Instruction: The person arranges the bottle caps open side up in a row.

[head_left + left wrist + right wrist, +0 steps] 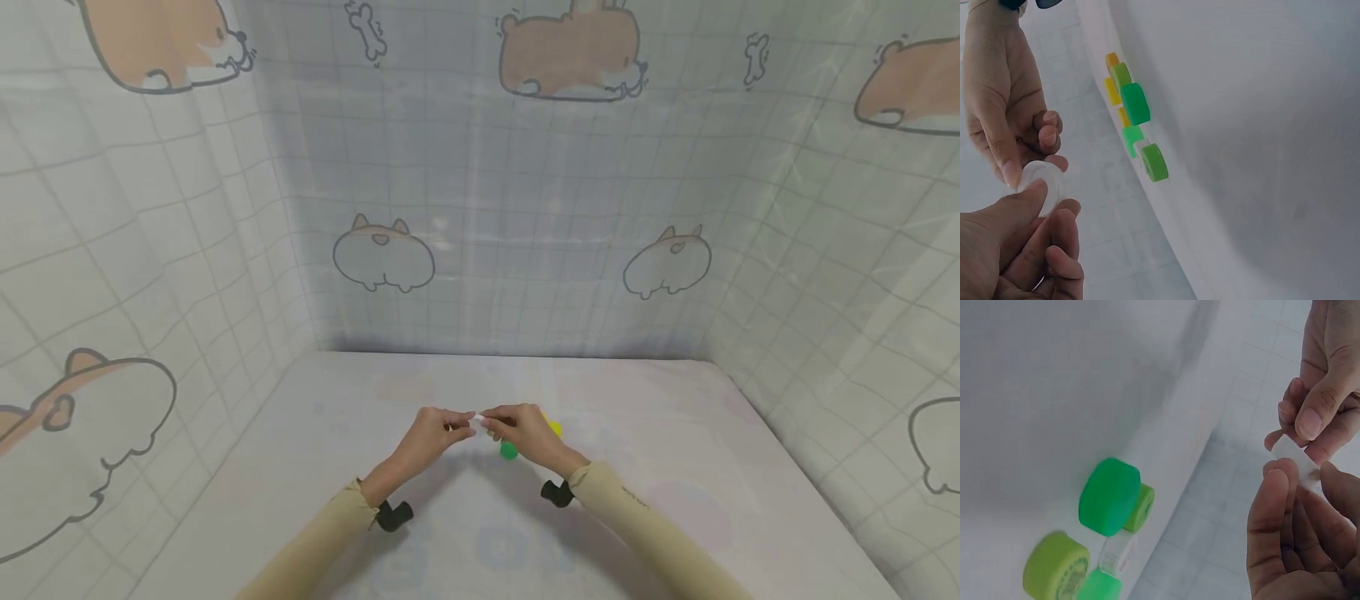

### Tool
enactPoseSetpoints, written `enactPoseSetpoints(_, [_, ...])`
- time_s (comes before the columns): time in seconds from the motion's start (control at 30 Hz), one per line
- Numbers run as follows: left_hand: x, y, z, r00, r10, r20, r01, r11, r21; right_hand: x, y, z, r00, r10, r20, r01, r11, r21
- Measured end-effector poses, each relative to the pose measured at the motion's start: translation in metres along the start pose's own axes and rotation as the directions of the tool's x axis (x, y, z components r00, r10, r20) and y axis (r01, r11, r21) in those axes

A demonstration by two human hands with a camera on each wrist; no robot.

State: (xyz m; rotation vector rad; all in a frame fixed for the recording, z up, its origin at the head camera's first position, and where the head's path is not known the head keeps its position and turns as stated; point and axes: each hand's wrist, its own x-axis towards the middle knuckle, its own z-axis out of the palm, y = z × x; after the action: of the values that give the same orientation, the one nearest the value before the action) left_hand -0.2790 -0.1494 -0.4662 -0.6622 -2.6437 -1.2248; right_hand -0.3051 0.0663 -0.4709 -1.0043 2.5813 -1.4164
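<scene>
Both hands meet over the middle of the table, raised above its surface, with a small white round piece (477, 418) between them. In the left wrist view this white disc-shaped piece (1054, 180) has a translucent, ring-like rim. My left hand (429, 437) pinches it, thumb laid across its face and fingers behind. My right hand (528, 433) pinches the opposite edge between thumb and fingertips, its other fingers loosely curled. Seen from the right wrist, the white piece (1290, 454) shows a plain side, partly covered by the fingers.
On the table (300, 467), beneath the right hand, lie several short round pieces: a dark green one (1110, 497), a light green one with printing (1054, 565), a mint one (1099, 587) and yellow ones (555, 427). A white piece (1116, 551) sits among them. Patterned curtains (480, 183) surround the table.
</scene>
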Motion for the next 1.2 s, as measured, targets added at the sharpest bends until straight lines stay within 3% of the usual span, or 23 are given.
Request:
enactPoseSetpoints(0.3, [-0.001, -0.005, 0.001, 0.999, 0.034, 0.031, -0.037, 0.996, 0.083, 0.002, 0.003, 0.006, 1.000, -0.003, 0.019, 0.001, 0.997, 0.076])
enactPoseSetpoints(0.57, [-0.004, -0.012, 0.001, 0.998, 0.015, 0.063, -0.019, 0.998, 0.056, 0.002, 0.006, 0.009, 0.997, 0.043, 0.069, -0.050, 0.993, 0.106])
enactPoseSetpoints(0.8, [-0.004, -0.012, -0.001, 0.999, 0.001, 0.050, -0.006, 0.995, 0.096, 0.004, 0.007, 0.008, 0.997, 0.019, 0.076, -0.018, 1.000, -0.005])
enactPoseSetpoints(0.97, [-0.003, -0.013, -0.001, 0.998, 0.014, 0.069, -0.019, 0.997, 0.073, 0.005, 0.008, 0.006, 0.998, -0.031, 0.058, 0.036, 0.996, -0.083])
enactPoseSetpoints(1.2, [-0.002, -0.010, -0.007, 0.992, 0.027, 0.122, -0.031, 0.999, 0.034, 0.006, 0.004, -0.002, 0.990, -0.135, 0.050, 0.144, 0.954, -0.264])
